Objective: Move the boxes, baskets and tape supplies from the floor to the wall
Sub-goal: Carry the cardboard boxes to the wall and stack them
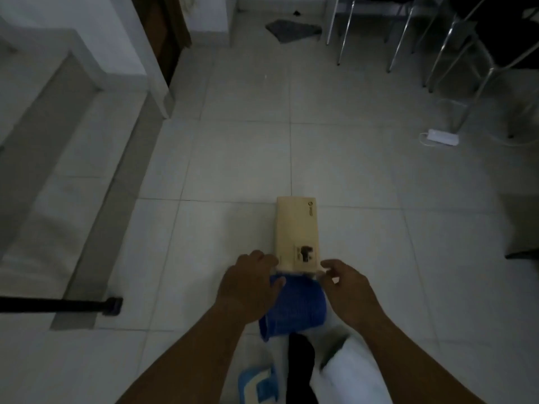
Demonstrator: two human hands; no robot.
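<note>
A long tan cardboard box (296, 228) sticks out of a blue ribbed basket (294, 307), both carried above the tiled floor in front of me. My left hand (250, 287) grips the basket's left rim beside the box's near end, fingers curled. My right hand (347, 290) holds the right side, fingertips pinching at the box's near corner. The box's near end is hidden inside the basket.
A white wall corner and a grey step (73, 147) run along the left. A black bar (61, 306) lies at lower left. Chairs with metal legs (437, 45) and a white power strip (443, 137) stand at the right. A blue mat (259, 386) lies by my feet.
</note>
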